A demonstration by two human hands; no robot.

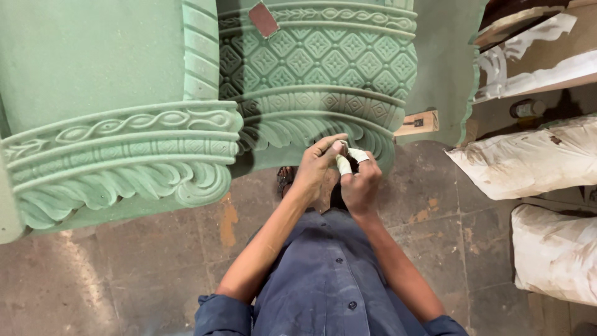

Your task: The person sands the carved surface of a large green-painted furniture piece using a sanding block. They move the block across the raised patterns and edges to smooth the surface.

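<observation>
A large green carved piece (317, 68) with lattice and leaf patterns stands in front of me, its lower leaf band just above my hands. My left hand (317, 165) and my right hand (360, 180) meet below that band, fingers pinched together on a small whitish piece of material (344, 163). White tape or cloth wraps some fingers of my right hand. A small reddish-brown sheet (263, 18) rests on top of the carved piece.
A second green moulded section (118, 149) juts out at left. White sacks (535, 162) lie at right, with a shelf (569, 78) of white ornaments above. A wooden block (418, 122) sits beside the carving. The stained stone floor (124, 267) spreads below.
</observation>
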